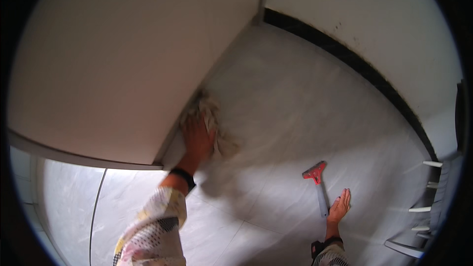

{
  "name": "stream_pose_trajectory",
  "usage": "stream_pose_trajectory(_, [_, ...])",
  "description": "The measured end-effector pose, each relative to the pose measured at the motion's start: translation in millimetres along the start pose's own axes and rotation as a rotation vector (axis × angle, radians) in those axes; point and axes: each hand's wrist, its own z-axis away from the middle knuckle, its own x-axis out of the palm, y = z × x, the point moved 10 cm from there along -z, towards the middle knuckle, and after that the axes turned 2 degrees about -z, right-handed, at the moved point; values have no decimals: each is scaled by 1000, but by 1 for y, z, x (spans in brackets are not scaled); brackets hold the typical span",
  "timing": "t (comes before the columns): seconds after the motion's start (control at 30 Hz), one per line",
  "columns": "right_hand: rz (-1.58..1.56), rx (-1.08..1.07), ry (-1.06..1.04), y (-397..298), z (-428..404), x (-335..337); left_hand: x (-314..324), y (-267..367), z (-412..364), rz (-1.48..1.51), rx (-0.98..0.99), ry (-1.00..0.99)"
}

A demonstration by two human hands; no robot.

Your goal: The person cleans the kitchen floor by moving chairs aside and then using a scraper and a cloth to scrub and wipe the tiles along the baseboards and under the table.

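Note:
My left hand presses a crumpled beige rag onto the grey tiled floor, right along the foot of a large pale panel. Part of the rag trails out to the right of the thumb, and some is hidden under the fingers. My right hand rests flat on the floor at the lower right and holds nothing. Just left of it lies a scraper with a red head and grey handle, its head pointing away from me.
The pale panel rises on the left and meets a white wall or cabinet front in a far corner. A black skirting strip edges that front. At the far right stands an object with several white legs. A dark line crosses the floor at lower left.

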Motion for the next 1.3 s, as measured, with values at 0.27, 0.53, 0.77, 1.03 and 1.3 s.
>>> stream_pose_trajectory(0.27, [-57, -34, 30, -34, 1, -18, 72, 118, -216, 379, -56, -158])
stream_pose_trajectory(0.53, [-212, 33, -73, -36, 3, -18, 44, 431, -103, 710, 816, -203])
stream_pose_trajectory(0.77, [-153, 83, -43, -19, 20, -27, -2, 313, 75, 775, 1079, -399])
stream_pose_trajectory(1.03, [-417, 30, 147, -30, 6, -48, -84, 214, 302, 680, 1039, -668])
stream_pose_trajectory(1.3, [-513, -104, 49, -123, 62, -30, -117, 278, 571, 592, 1402, -1102])
